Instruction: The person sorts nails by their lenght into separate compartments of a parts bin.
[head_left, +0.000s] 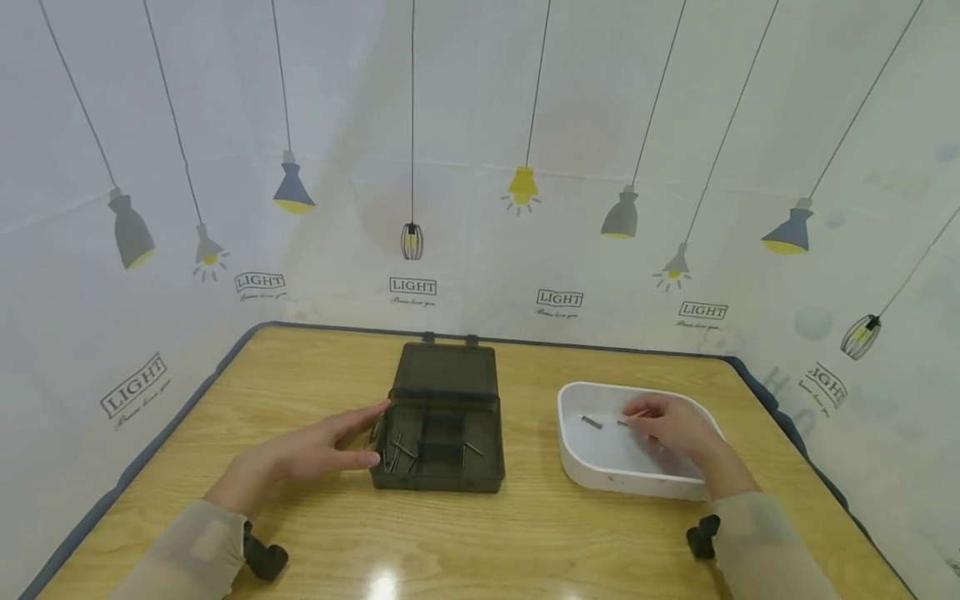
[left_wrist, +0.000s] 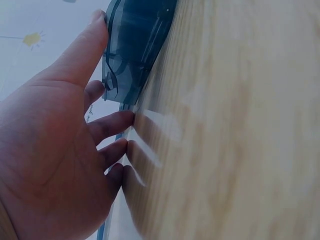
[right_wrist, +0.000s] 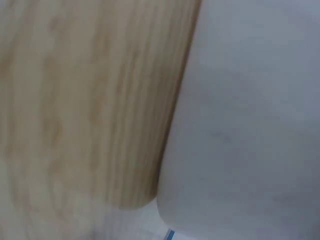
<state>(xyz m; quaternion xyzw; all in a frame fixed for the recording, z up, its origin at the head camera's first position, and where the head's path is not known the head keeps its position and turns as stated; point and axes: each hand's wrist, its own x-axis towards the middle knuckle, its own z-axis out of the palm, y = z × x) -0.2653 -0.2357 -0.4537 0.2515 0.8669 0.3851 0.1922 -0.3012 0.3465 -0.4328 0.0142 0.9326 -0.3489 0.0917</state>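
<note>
A dark translucent box [head_left: 460,479] lies with its lid [head_left: 447,369] raised toward the back. Several thin metal pins [head_left: 403,450], like nails or screws, lie in its left compartment, and another pin [head_left: 472,448] is on the right. My left hand [head_left: 315,450] spreads loosely along the box's left side; in the left wrist view its thumb [left_wrist: 82,55] touches the box [left_wrist: 135,45]. Over the white tray [head_left: 600,477], my right hand [head_left: 671,425] reaches down with bent fingers. One metal pin [head_left: 622,422] shows at its fingertips; whether it is pinched is unclear. Another pin [head_left: 592,422] lies nearby.
Both containers stand on a wood-grain table [head_left: 315,533] with a dark blue edge [head_left: 585,343]. A pale curtain [head_left: 465,125] printed with lamps surrounds the table. The right wrist view shows the tray's outer wall [right_wrist: 240,125], with the right hand out of sight there.
</note>
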